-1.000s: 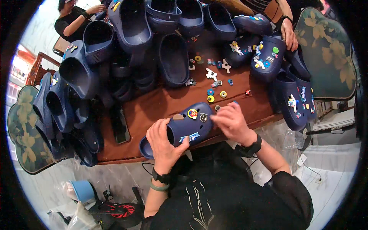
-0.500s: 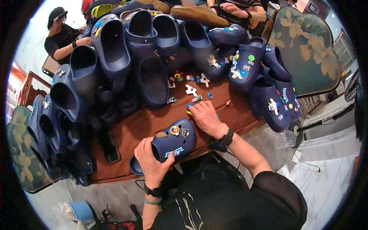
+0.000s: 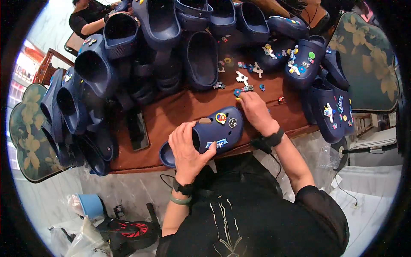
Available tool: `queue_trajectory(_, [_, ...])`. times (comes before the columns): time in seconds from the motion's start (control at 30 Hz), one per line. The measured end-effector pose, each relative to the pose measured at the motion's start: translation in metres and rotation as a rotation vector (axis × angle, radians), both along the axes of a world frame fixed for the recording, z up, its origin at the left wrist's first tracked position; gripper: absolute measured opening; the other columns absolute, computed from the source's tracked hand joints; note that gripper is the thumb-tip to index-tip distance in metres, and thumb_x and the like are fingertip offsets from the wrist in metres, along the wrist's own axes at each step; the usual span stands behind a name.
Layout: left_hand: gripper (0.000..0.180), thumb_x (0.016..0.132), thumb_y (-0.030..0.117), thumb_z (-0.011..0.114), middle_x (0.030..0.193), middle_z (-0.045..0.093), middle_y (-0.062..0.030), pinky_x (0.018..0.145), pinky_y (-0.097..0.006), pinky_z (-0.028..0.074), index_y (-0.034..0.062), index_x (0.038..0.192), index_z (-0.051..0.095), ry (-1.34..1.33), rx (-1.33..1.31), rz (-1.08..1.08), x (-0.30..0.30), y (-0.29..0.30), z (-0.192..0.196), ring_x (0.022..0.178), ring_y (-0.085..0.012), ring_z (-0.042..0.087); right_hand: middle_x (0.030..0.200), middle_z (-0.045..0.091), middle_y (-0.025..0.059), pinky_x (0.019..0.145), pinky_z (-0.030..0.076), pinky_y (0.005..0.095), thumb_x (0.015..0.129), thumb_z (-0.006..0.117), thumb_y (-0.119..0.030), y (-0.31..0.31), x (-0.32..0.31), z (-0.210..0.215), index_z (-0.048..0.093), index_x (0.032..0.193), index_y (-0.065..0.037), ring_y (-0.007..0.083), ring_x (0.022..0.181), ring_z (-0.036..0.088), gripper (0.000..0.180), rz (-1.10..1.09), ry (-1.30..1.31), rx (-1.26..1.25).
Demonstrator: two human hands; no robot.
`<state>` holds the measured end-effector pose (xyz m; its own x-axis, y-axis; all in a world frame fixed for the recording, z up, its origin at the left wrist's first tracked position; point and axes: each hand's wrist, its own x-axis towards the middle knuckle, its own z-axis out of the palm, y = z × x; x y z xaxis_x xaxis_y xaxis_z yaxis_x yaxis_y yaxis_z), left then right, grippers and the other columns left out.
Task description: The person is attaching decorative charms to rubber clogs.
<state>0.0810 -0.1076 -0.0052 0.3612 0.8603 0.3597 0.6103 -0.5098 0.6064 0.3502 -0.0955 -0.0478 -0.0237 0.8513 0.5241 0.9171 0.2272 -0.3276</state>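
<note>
A navy clog point(image 3: 229, 128) lies at the table's near edge, its toe to the right. My left hand point(image 3: 188, 150) grips it around the side of the foot opening, thumb toward the blue-and-white lettering charm point(image 3: 217, 143). On its upper sit a round yellow-rimmed charm point(image 3: 221, 118), a dark shield-like charm point(image 3: 232, 123) and a tan piece point(image 3: 205, 121). Just beyond the toe, my right hand point(image 3: 257, 112) pinches a small, mostly hidden yellow shoe charm point(image 3: 239, 99). A blue flower-like charm point(image 3: 237, 92) lies right by those fingertips.
Several loose charms, among them a white one point(image 3: 242, 78), are scattered on the brown tablecloth point(image 3: 171, 107). Navy clogs point(image 3: 202, 60) stand piled along the back and left; decorated ones point(image 3: 305, 62) are at right. A phone point(image 3: 138, 130) lies left. Another person point(image 3: 92, 19) works at far left.
The whole view has shifted, so the table appears higher and further right. My right fingertips now show a yellow charm between them, apart from the blue one. My left hand keeps its grip.
</note>
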Motion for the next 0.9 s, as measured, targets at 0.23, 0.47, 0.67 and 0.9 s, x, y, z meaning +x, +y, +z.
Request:
queue_trajectory(0.23, [0.076, 0.066, 0.031, 0.082, 0.124, 0.051, -0.0147, 0.106, -0.049, 0.032, 0.0052, 0.129, 0.049, -0.006, 0.007, -0.002, -0.004, 0.0, -0.001, 0.121, -0.0344, 0.047, 0.092, 0.064, 0.0166, 0.074, 0.051, 0.0378, 0.093, 0.062, -0.006, -0.077, -0.038, 0.06, 0.062, 0.099, 0.0, 0.0328, 0.086, 0.064, 0.009, 0.195, 0.528, -0.251])
queue_trajectory(0.47, [0.076, 0.066, 0.031, 0.082, 0.125, 0.051, -0.0148, 0.106, -0.049, 0.031, 0.0053, 0.129, 0.049, 0.036, -0.078, -0.016, -0.002, 0.002, 0.002, 0.121, -0.0343, 0.046, 0.087, 0.066, 0.0168, 0.068, 0.052, 0.0344, 0.094, 0.064, -0.014, -0.07, -0.06, 0.039, 0.065, 0.099, 0.0, 0.0309, 0.079, 0.066, 0.015, -0.023, 0.805, -0.427])
queue_trajectory(0.67, [0.076, 0.066, 0.031, 0.082, 0.125, 0.051, -0.0155, 0.107, -0.05, 0.031, 0.0049, 0.129, 0.049, 0.08, 0.058, 0.009, -0.002, -0.001, 0.001, 0.121, -0.0348, 0.047, 0.093, 0.066, 0.016, 0.071, 0.054, 0.0378, 0.092, 0.066, -0.01, -0.076, -0.075, 0.026, 0.063, 0.105, -0.001, 0.0336, 0.081, 0.067, 0.016, -0.027, 0.632, -0.149])
queue_trajectory(0.9, [0.077, 0.065, 0.031, 0.082, 0.125, 0.051, -0.0159, 0.106, -0.051, 0.031, 0.004, 0.13, 0.048, 0.092, 0.047, 0.007, -0.002, 0.001, 0.006, 0.121, -0.0353, 0.047, 0.087, 0.061, 0.0142, 0.065, 0.054, 0.0385, 0.087, 0.065, -0.001, -0.079, -0.078, 0.02, 0.06, 0.111, -0.001, 0.0321, 0.077, 0.064, 0.024, 0.05, 0.333, -0.011])
